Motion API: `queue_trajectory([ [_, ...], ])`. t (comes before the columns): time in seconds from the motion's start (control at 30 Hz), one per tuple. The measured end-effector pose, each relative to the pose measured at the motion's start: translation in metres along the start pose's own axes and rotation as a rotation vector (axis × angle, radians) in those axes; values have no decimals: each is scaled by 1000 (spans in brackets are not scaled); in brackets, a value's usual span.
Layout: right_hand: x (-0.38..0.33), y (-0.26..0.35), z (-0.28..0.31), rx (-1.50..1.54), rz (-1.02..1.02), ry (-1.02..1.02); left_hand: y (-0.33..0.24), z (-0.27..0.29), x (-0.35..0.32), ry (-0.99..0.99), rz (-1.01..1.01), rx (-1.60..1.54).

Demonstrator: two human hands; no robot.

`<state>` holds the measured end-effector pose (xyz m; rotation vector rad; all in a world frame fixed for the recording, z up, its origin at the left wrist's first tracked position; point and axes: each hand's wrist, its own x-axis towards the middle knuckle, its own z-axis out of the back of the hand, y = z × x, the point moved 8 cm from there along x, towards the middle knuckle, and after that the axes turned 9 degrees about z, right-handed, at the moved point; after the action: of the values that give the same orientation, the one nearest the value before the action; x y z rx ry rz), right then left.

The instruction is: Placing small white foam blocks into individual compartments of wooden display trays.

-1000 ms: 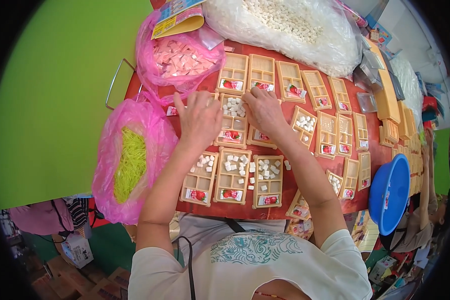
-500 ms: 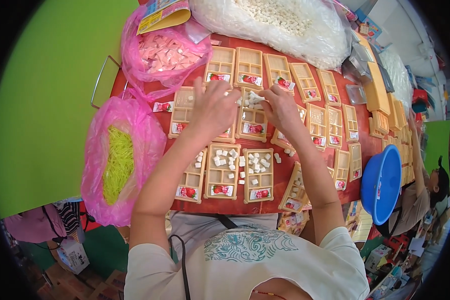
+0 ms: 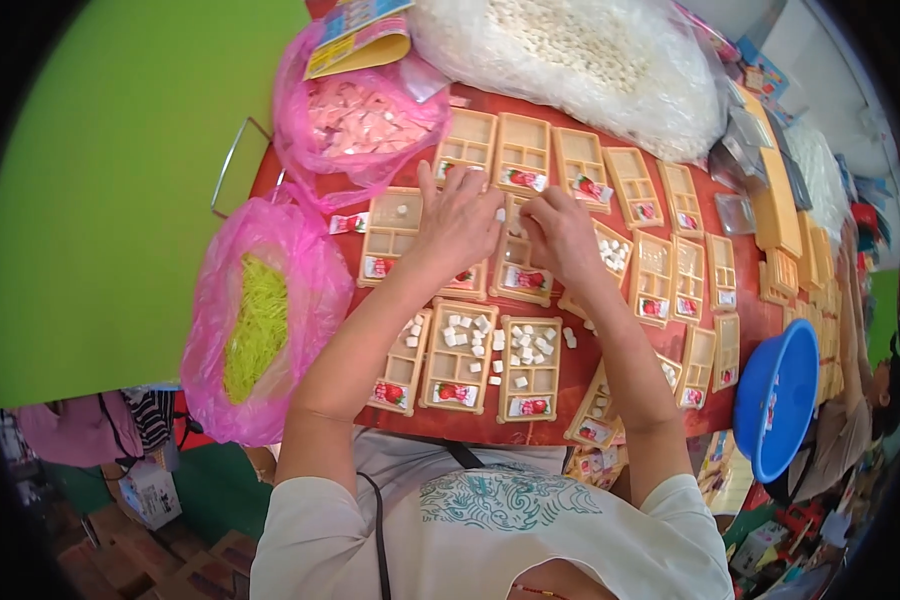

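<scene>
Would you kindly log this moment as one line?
left hand: over beige trays | right hand: over beige trays | white cubes: in several

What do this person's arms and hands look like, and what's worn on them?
Both the left hand and right hand are human, with no gloves visible. No watch or bracelet shows on the wrists. The forearms are uncovered; loose, pale short sleeves cover the upper arms. A dark cord hangs near the left sleeve.
</scene>
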<state>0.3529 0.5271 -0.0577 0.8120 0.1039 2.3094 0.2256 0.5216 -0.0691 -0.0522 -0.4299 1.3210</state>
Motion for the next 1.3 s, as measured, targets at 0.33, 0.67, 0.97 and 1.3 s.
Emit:
queue_trajectory([
  [0.33, 74, 59, -61, 201, 149, 48, 93, 51, -39, -45, 257, 249],
  [0.67, 12, 147, -60, 190, 351, 365, 53, 112, -132, -42, 101, -101],
  [0.97, -9, 137, -28, 350, 197, 332, 32, 94, -193, -42, 164, -191],
  [1.3, -64, 143, -27, 50, 156, 401, 6, 62, -235, -93, 236, -256],
])
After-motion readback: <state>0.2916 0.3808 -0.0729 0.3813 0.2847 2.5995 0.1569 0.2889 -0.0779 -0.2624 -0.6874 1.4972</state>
